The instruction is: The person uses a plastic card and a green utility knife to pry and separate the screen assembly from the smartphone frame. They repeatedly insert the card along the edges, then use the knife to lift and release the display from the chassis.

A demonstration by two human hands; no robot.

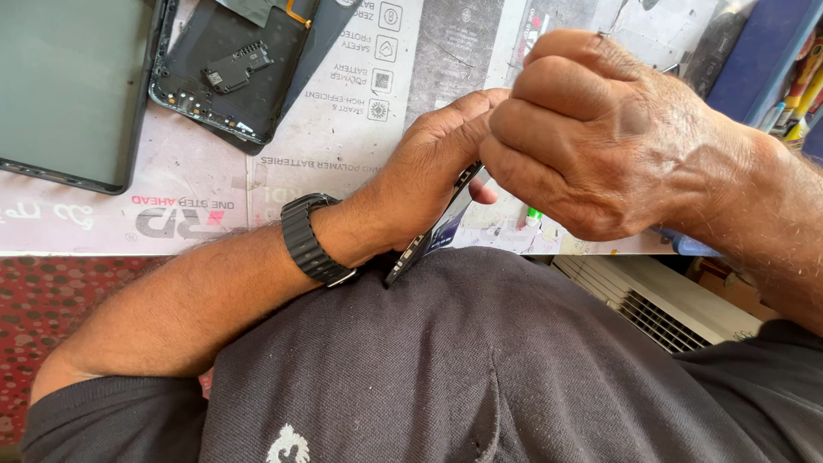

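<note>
The left hand (pixel 429 171), a black watch (pixel 310 238) on its wrist, has its grip closed around a thin dark phone frame (pixel 433 230) held on edge over the near rim of the surface (pixel 343 137). At its 3 o'clock the right hand (pixel 600 137), fingers curled tight, pinches the frame's upper end. At 10 o'clock lie an opened phone back (pixel 227 73) and a dark screen panel (pixel 69 86).

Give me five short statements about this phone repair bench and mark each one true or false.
1. The left hand grips a thin dark phone part. True.
2. The right hand lies flat on the bench. False: it is fisted over the part's upper end.
3. A black watch sits on the left wrist. True.
4. An opened phone back lies on the work mat. True.
5. The person wears a white shirt. False: the shirt is dark.
</note>
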